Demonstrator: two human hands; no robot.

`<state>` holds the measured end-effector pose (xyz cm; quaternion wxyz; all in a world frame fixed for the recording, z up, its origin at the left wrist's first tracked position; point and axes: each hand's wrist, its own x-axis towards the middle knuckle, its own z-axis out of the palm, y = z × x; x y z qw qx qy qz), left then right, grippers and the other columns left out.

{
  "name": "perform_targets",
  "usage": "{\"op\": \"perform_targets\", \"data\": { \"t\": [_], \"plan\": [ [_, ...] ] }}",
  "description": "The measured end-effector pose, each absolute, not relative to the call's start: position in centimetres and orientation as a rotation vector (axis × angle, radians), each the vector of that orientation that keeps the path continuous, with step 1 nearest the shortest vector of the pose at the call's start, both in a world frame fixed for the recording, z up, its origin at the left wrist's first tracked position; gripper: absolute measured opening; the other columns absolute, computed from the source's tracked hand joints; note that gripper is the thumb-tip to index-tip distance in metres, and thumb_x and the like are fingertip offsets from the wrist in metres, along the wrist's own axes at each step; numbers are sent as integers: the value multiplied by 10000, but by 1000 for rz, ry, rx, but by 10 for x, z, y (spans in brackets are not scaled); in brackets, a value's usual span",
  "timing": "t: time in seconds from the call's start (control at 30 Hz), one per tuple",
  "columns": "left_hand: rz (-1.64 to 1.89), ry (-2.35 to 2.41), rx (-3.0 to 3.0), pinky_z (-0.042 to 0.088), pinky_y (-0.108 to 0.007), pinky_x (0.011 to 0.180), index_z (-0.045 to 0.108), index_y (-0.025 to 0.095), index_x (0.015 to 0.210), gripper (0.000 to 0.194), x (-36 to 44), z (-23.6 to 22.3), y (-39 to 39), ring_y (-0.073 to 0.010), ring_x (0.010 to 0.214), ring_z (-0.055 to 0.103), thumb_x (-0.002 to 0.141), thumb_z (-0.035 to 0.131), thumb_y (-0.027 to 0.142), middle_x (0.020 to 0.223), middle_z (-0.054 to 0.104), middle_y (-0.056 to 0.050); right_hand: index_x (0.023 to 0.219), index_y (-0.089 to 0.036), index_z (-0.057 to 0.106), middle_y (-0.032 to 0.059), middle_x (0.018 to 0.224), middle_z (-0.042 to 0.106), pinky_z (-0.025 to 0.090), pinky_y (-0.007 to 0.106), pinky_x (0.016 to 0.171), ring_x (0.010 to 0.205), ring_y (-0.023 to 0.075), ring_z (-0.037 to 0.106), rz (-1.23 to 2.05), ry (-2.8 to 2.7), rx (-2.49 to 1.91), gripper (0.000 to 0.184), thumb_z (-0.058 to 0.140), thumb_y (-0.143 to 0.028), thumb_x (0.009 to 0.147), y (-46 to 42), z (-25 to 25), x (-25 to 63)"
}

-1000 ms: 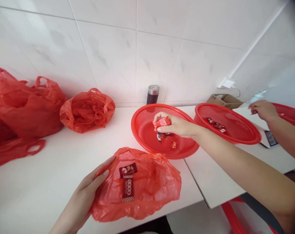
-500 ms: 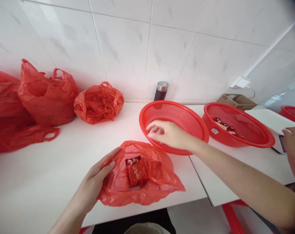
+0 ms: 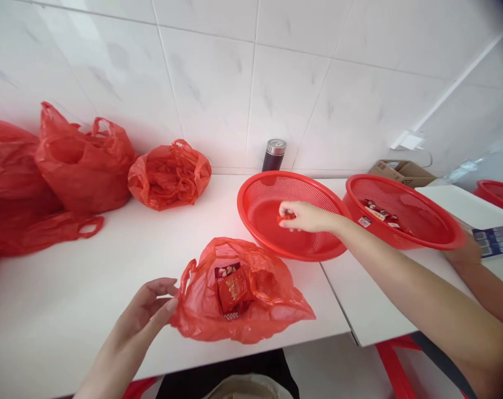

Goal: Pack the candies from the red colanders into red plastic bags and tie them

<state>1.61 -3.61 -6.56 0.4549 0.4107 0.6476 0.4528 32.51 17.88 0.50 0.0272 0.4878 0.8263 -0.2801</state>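
Observation:
A thin red plastic bag (image 3: 276, 307) lies spread open on the table, with several wrapped sweets (image 3: 234, 288) inside, the top one red with gold lettering. At its left edge is my left hand (image 3: 141, 316), fingers apart, the thumb tip touching or very close to the plastic. My right hand (image 3: 303, 216) is over a red mesh basket (image 3: 268, 227), its fingers pinched on a small red item (image 3: 285, 219) mostly hidden by them. Under that hand the basket's bottom looks bare.
Red plastic bags (image 3: 85, 166) stand at the left, beside a bag stuffed with crumpled plastic (image 3: 168, 177). A dark flask (image 3: 273, 155) is by the wall. Right of it are a second basket (image 3: 405, 213) holding several packets, a cardboard box (image 3: 403, 173) and another person's hand (image 3: 463, 252) near a blue-and-white card (image 3: 494, 242).
My left hand has let go of the bag's edge and shifted left and down. My right hand has moved rightward over the basket and pinched a small red item. The other person's hand moved left.

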Motion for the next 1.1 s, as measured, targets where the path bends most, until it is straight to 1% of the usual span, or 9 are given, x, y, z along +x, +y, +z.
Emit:
{"op": "perform_targets", "data": {
  "t": [0.13,0.3,0.37,0.47,0.57,0.67,0.77,0.87,1.1],
  "plan": [
    [1020,1574,1103,486,-321,828,620,224,1081,389,18,-62,-34,-220,917,626,832,607,523,1069,674,-49,965,-224,527,9,910,653,436,247,592,715,138,613,-1165,2838,1112,227,512,-444,912,118,36,270],
    [956,1509,1253,482,-295,747,669,225,968,299,25,-57,-31,-206,857,591,820,635,482,930,661,-31,1015,-155,617,105,967,649,407,303,616,867,253,596,-221,2917,860,284,629,-395,863,54,28,235],
    [1031,1500,1233,461,-244,683,679,223,856,238,22,-56,-35,-162,764,561,811,662,456,818,628,-2,1038,-144,634,134,1016,639,412,318,632,929,296,583,-64,2814,784,334,702,-364,796,42,19,242],
    [1265,1442,1068,447,-182,653,678,236,791,188,7,-52,-43,-114,705,531,779,718,420,756,624,29,929,-142,662,107,844,663,385,306,590,793,263,616,-24,2642,838,174,675,-153,756,41,15,269],
    [1509,1275,883,492,-169,698,685,241,754,144,-9,-34,-45,-118,759,576,739,765,359,781,678,35,879,-180,660,43,686,645,360,282,545,625,190,603,-224,2698,1234,106,581,-134,827,57,37,300],
    [1787,1042,920,539,-231,813,715,213,799,60,-13,6,-38,-150,845,616,777,713,269,841,715,20,894,-211,635,6,739,653,404,253,564,622,136,592,-879,3028,1737,86,582,-277,877,78,80,321],
    [1990,870,1066,551,-259,820,711,184,838,128,-3,54,-25,-151,871,620,842,595,131,874,709,6,863,-200,628,-8,737,638,403,225,533,594,101,558,-1492,3159,1831,92,655,-281,829,91,116,326],
    [2003,860,1105,548,-226,716,687,168,786,217,7,91,-20,-125,814,624,878,520,62,843,683,-1,826,-184,643,4,726,645,408,230,515,584,103,554,-1556,3085,1676,143,741,-268,763,94,135,319],
    [1661,797,1399,536,-350,823,653,240,977,147,8,124,-17,-199,994,619,911,539,175,1065,648,-20,711,-181,622,11,729,662,447,235,548,643,130,603,-1432,3187,1248,102,719,-160,738,84,175,283]
  ]
}}
